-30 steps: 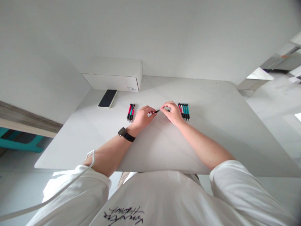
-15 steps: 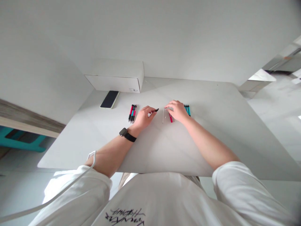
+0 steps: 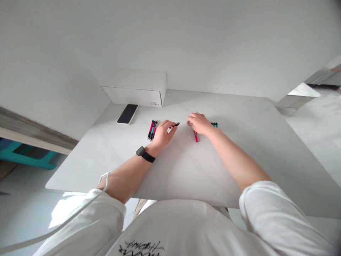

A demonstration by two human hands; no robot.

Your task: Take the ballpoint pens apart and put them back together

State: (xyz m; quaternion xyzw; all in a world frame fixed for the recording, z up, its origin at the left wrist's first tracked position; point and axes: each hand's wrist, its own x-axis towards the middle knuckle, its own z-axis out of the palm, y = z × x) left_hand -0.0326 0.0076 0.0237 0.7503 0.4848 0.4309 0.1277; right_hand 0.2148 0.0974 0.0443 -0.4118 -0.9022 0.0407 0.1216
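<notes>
Hands on white table: left hand pinches black pen piece between fingertips; right hand curled over red pen, grip unclear. Pen bundle beside left hand, teal pens behind right hand, phone farther back.
</notes>
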